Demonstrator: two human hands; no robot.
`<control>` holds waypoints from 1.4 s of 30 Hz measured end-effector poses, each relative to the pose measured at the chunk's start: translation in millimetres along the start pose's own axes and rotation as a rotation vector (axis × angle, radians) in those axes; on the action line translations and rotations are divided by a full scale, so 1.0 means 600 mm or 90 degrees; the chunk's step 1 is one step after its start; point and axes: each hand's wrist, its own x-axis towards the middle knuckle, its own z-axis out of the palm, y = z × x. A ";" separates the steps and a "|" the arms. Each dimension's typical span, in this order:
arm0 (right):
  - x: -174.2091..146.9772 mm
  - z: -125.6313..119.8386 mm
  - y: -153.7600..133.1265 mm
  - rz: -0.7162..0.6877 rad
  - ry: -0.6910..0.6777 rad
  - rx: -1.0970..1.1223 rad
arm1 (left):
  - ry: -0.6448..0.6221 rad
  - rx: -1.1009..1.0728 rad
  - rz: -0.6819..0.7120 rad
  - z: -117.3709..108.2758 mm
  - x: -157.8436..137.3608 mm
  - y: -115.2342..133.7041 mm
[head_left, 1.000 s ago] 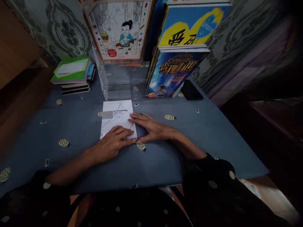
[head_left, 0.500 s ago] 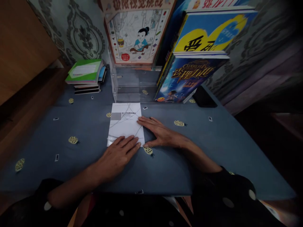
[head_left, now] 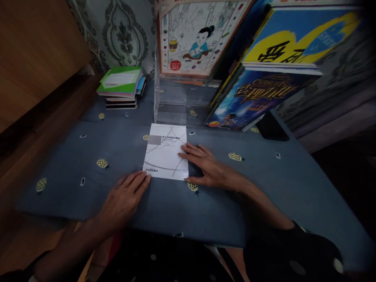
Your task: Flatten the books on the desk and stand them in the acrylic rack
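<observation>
A white booklet (head_left: pixel 166 156) with grey curved lines, a grey block and small print lies flat on the blue tablecloth (head_left: pixel 70 152). My left hand (head_left: pixel 125 196) rests palm down at the booklet's lower left corner, its fingertips by that corner and its fingers stretched out. On the other side, my right hand (head_left: pixel 207 166) lies with its fingers spread, the fingertips on the booklet's right edge and the thumb by the lower right corner. Neither hand grips anything.
Behind the booklet stands a clear acrylic rack (head_left: pixel 170 113) with a picture book (head_left: pixel 199 43) and several upright books (head_left: pixel 252 98). A stack of notebooks (head_left: pixel 120 84) sits at the back left. A black phone (head_left: pixel 272 127) lies at the right.
My left hand has slid left off the booklet's lower part to its corner, uncovering the printed logo. My right hand stays at the right edge. The camera view has shifted.
</observation>
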 end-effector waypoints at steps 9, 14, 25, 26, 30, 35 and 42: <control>0.067 0.024 -0.118 -0.190 -0.119 0.072 | 0.059 -0.019 -0.012 0.012 0.002 0.003; 0.115 0.026 -0.091 -0.164 -0.106 0.016 | 0.066 0.001 -0.012 0.019 0.000 0.002; 0.220 0.001 -0.017 -0.109 -0.036 -0.044 | 0.081 0.023 0.013 0.025 -0.002 -0.004; 0.224 -0.002 -0.013 -0.103 -0.028 -0.048 | 0.080 0.020 0.009 0.027 -0.003 -0.004; 0.235 -0.010 -0.005 -0.096 -0.010 -0.058 | 0.080 0.021 0.018 0.029 -0.003 -0.004; 0.244 -0.007 0.003 -0.088 0.018 -0.081 | 0.095 0.032 0.020 0.024 0.000 -0.004; 0.246 0.009 0.010 -0.076 0.050 -0.129 | 0.068 0.024 0.008 0.025 -0.001 -0.003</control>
